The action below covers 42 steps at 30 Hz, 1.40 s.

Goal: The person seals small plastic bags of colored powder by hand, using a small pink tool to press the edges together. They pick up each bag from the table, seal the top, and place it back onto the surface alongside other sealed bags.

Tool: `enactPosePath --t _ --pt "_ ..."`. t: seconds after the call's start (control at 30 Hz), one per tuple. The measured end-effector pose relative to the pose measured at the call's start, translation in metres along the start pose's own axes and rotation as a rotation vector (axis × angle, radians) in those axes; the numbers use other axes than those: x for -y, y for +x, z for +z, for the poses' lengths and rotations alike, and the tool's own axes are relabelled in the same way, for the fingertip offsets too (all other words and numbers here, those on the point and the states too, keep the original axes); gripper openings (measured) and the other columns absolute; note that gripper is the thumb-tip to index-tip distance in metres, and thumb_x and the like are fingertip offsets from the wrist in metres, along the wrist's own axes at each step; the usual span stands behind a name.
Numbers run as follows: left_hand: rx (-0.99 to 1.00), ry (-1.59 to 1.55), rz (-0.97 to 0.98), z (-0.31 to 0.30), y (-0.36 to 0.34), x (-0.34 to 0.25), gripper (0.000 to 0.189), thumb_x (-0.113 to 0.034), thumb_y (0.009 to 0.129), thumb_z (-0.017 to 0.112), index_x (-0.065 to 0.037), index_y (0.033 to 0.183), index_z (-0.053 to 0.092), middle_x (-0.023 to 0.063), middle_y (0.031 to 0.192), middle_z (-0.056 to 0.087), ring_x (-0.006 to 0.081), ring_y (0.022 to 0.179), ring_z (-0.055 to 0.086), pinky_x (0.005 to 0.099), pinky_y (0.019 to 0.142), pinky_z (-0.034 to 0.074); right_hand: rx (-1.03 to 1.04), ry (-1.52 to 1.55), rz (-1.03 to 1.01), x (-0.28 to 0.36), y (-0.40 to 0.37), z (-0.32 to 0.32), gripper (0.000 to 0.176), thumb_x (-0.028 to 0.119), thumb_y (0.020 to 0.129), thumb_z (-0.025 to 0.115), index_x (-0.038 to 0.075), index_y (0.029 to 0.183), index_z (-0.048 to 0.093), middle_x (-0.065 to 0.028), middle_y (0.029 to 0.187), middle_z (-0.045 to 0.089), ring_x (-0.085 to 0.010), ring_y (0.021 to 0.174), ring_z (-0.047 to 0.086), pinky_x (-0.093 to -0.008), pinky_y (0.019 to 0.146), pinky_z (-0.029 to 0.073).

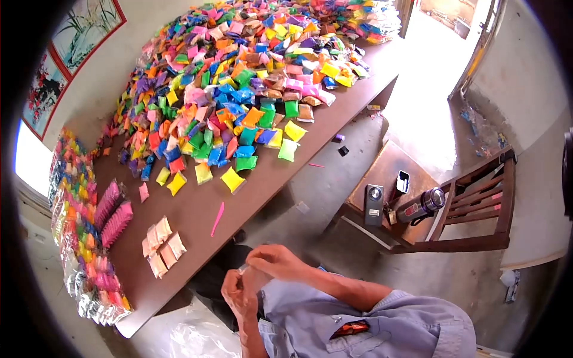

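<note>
In the head view, both hands meet just off the near edge of the table (197,209), in front of the person's blue shirt (370,325). The left hand (239,295) comes up from below with its fingers curled in. The right hand (277,259) reaches in from the side with its fingers bent over the left. Between them they pinch a small pale bag (245,270), so both hands are clamped on it. It is too small to show what it contains.

On the table nearest the hands lies a loose group of beige packets (162,246), with a pink stick (218,219) just beyond them by the table's edge. Further along, a wide heap (239,77) of coloured packets covers most of the top, and a yellow packet (233,179) lies at its near fringe. Two pink bundles (113,215) lie toward the table's far side, and rows of bagged packets (77,238) run along that side against the wall. Framed pictures (77,36) hang above the table.

Off the table's open side stands a wooden chair (471,209). It carries a flask (421,206) lying on its side and a dark box (373,204). Clear plastic sheet (191,337) lies below the table's near corner.
</note>
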<state>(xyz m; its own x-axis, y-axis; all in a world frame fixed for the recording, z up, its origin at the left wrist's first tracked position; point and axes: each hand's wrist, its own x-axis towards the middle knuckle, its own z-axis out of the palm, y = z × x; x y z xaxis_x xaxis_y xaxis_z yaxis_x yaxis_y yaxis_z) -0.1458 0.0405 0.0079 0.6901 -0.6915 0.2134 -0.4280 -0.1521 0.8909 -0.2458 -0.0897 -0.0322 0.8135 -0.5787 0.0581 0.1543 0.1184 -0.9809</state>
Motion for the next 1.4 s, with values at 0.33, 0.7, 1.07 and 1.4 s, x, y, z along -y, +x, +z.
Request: enactPosePath --t 0.33,0.7,1.07,1.4 --pt "0.11 -0.227 -0.329 0.026 0.021 0.016 0.037 -0.032 0.099 0.068 0.005 0.101 0.069 0.0013 0.077 0.06 0.0096 0.073 0.049 0.0302 0.062 0.041 -0.164 -0.067 0.114 -0.016 0.017 -0.004 0.023 0.021 0.101 0.067 0.0 0.11 0.071 -0.0077 0.097 0.072 -0.0127 0.091 0.065 -0.0306 0.082 0.054" --pt "0.34 -0.137 -0.203 0.015 0.068 0.026 0.032 -0.026 0.104 0.063 0.003 0.117 0.07 0.0222 0.103 0.074 0.0311 0.093 0.069 0.0429 0.081 0.055 -0.427 -0.338 0.01 0.015 0.04 -0.001 0.026 0.021 0.1 0.071 0.004 0.12 0.071 -0.0088 0.109 0.074 -0.0167 0.097 0.071 -0.0305 0.085 0.056" --pt "0.318 0.32 0.059 0.037 0.09 0.073 0.036 -0.036 0.099 0.066 -0.001 0.107 0.072 0.0224 0.095 0.074 0.0415 0.083 0.072 0.0515 0.071 0.056 -0.638 -0.439 -0.225 0.006 0.027 0.001 0.025 -0.002 0.091 0.063 0.001 0.115 0.07 -0.0095 0.121 0.07 -0.0196 0.093 0.071 -0.0277 0.079 0.056" --pt "0.681 0.529 0.467 0.086 0.101 -0.004 0.027 -0.036 0.098 0.064 -0.011 0.106 0.071 0.0118 0.099 0.073 0.0365 0.089 0.071 0.0458 0.078 0.058 -0.729 -0.378 0.132 0.038 0.001 -0.039 0.037 0.023 0.104 0.066 0.003 0.135 0.066 -0.0138 0.128 0.069 -0.0246 0.123 0.064 -0.035 0.106 0.05"
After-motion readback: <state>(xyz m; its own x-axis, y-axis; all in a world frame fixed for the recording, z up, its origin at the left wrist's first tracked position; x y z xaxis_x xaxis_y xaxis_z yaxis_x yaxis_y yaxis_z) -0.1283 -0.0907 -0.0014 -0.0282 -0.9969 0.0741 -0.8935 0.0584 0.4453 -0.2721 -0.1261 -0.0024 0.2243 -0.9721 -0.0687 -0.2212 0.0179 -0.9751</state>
